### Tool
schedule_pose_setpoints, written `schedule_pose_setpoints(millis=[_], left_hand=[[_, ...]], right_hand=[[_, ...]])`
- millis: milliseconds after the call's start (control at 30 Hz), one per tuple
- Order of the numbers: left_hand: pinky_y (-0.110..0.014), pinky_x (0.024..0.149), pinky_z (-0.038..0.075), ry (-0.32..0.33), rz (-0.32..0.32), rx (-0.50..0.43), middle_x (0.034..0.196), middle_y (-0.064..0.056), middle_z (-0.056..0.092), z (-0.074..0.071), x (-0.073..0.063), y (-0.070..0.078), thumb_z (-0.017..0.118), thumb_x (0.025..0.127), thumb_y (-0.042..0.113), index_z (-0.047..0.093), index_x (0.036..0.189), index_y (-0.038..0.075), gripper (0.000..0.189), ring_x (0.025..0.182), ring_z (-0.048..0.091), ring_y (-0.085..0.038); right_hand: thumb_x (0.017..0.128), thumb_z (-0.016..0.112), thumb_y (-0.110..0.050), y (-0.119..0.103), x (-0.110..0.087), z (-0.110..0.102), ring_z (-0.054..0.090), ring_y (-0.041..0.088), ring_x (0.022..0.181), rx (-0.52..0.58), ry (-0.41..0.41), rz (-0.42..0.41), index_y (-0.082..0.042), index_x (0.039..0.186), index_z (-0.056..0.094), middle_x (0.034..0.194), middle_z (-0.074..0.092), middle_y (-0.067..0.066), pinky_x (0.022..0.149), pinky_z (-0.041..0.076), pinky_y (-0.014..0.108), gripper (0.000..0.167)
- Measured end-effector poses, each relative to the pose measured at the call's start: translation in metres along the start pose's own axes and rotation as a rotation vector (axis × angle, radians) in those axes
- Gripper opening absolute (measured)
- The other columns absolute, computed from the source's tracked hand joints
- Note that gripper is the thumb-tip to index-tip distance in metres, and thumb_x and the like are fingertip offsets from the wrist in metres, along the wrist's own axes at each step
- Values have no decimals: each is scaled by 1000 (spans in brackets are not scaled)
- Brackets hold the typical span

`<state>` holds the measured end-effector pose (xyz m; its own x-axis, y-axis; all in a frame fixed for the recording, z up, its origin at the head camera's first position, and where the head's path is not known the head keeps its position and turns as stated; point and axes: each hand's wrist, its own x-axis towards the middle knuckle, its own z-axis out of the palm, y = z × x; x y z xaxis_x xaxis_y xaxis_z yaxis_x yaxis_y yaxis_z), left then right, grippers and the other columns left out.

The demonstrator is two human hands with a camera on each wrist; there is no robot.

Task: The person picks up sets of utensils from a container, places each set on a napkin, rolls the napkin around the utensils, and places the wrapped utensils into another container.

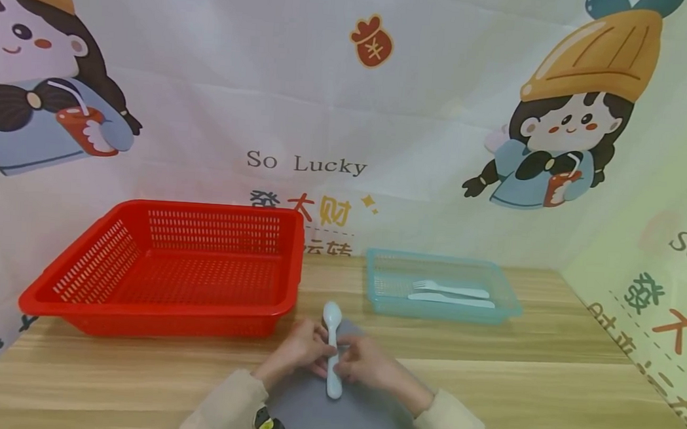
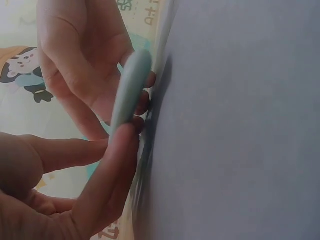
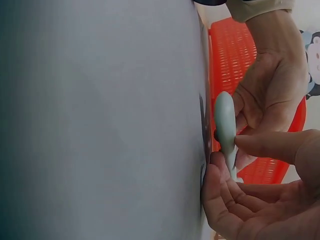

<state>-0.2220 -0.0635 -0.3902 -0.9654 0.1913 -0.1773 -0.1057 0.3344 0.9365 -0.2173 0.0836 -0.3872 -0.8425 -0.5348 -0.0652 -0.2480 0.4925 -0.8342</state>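
A pale spoon (image 1: 333, 345) is held over the grey mat (image 1: 331, 417), its bowl pointing away from me and its handle end toward me. My left hand (image 1: 303, 345) pinches the handle from the left side. From the right, my right hand (image 1: 366, 361) pinches the same handle between thumb and fingers. In the left wrist view the spoon's rounded handle end (image 2: 132, 85) stands out between both hands, close over the mat. The right wrist view shows the handle (image 3: 226, 120) between the fingertips of both hands.
On the left stands a red basket (image 1: 154, 321) with slotted walls. A light blue basket (image 1: 385, 305) at the back right holds a white fork (image 1: 451, 289) and a white knife (image 1: 450, 300). Behind the wooden table (image 1: 515, 395) hangs a printed cloth (image 1: 418, 147).
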Motion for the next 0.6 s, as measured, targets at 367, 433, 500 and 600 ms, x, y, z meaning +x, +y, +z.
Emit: schedule_pose_setpoints(millis=[367,433,500,600], left_hand=[[-30,45,51,14,-25,66,61,-16,59,-6,-1,-3,61,75,-10,50,91,-14,19,43,55,-14],[-30,45,51,25,-30,82,62,-17,58,-6,-1,-3,61,74,-11,49,90,-14,20,44,57,-16],[-29,45,51,32,-33,100,63,-17,58,-6,-1,-4,62,73,-11,49,90,-14,21,45,58,-18],[-29,44,51,33,-27,129,62,-17,57,-7,-1,-3,63,72,-12,48,87,-13,21,45,58,-19]], right_hand=[[77,63,-2,-2,3,2,49,8,56,-133,-59,-26,10,108,55,69,57,1,48,40,19,35],[77,63,-2,-2,2,2,47,7,56,-151,-67,-42,10,106,57,67,55,-1,48,39,18,32],[78,63,-3,-2,1,2,46,6,55,-168,-72,-57,10,106,57,66,54,-2,48,38,18,31],[78,63,-4,-2,0,2,45,4,54,-200,-74,-90,10,106,58,64,54,-2,48,37,17,31]])
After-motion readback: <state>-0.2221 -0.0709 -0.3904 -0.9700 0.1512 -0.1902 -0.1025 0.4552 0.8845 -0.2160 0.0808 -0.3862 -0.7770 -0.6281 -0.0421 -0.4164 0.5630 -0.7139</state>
